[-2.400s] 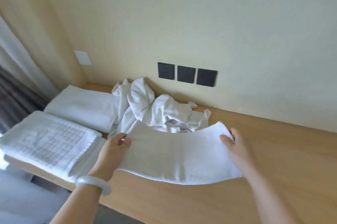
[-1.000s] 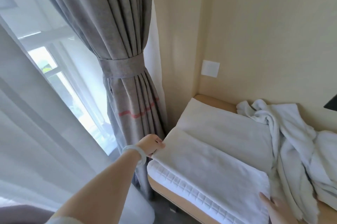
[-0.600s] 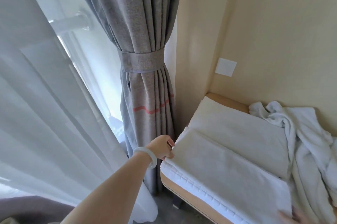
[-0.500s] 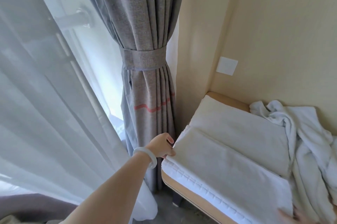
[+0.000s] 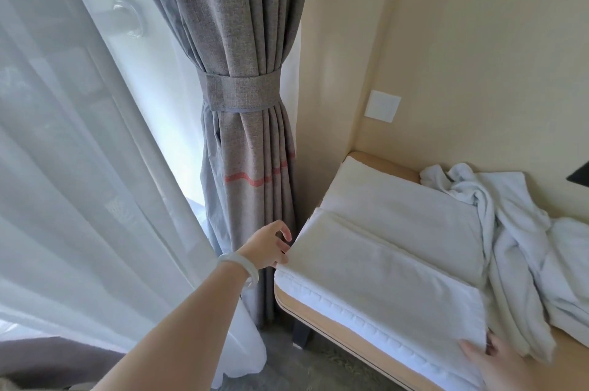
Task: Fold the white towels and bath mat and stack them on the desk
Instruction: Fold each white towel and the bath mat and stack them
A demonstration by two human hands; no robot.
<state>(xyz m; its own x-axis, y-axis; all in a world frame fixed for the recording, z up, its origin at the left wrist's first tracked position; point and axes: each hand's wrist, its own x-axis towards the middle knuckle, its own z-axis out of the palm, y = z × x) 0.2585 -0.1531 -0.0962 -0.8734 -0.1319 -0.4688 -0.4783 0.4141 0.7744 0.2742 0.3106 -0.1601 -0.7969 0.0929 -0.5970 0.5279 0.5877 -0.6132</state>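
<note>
Folded towel (image 5: 382,266) lying on the bath mat (image 5: 360,315) at the left end of the counter (image 5: 314,314). A second folded towel (image 5: 404,209) lies just beyond it, with crumpled towels (image 5: 526,247) to the right. Left hand (image 5: 267,247): loosely curled fingers touch the towel's left edge, but whether they grip cannot be told. Right hand (image 5: 497,365): at the near right corner and partly out of frame, grip likewise unclear.

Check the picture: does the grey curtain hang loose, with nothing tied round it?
No, a grey band is wrapped round the curtain and gathers it at its middle.
</note>
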